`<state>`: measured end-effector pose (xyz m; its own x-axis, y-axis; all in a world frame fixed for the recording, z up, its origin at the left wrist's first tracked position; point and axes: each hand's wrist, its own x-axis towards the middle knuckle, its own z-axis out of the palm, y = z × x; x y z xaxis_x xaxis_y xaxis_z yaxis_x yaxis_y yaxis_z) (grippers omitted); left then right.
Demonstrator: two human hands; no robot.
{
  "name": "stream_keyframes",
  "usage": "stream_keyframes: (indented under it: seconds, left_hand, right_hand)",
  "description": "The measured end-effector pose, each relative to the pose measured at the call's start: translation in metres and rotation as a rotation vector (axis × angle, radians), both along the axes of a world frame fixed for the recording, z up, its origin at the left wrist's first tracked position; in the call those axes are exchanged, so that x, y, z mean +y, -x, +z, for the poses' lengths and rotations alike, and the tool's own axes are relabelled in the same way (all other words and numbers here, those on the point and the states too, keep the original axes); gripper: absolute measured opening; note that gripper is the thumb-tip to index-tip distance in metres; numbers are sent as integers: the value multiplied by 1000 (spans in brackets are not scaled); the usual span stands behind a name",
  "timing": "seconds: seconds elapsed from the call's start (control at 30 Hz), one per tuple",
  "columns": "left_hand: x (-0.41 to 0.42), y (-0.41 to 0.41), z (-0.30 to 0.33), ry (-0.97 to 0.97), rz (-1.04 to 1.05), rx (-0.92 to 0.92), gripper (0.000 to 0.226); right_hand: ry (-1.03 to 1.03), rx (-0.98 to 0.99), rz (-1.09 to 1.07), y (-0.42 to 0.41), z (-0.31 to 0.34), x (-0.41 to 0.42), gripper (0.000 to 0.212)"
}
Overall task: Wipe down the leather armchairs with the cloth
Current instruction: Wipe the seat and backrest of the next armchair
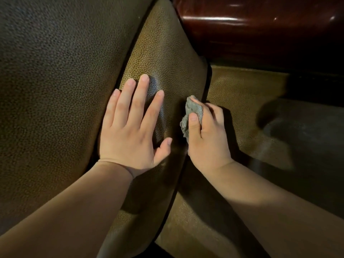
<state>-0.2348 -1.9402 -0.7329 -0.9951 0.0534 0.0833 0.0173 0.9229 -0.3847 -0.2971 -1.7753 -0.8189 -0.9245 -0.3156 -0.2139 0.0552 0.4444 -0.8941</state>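
My left hand lies flat on the brown leather cushion, its fingers straight and spread, tips toward twelve o'clock. At three o'clock from it, my right hand grips the grey cloth, thumb on top and fingers curled round it, the cloth touching the cushion's right edge. The armchair's back rises at nine o'clock, its seat lies at three, and a glossy dark wooden arm shows at one o'clock.
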Motion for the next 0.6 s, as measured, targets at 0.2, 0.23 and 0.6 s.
stream_keyframes:
  seconds: [0.2,0.23,0.6]
  left_hand:
    - [8,2,16,11,84,-158,91]
    - [11,3,21,16,117,-217,92]
    - [156,-45,115,-797,709,-753,66]
  right_hand:
    - [-119,-51,195,-4,43,46,53]
    - [-138,-60,232,-3,56,57,53]
    - [-447,37,586,42,173,166,44]
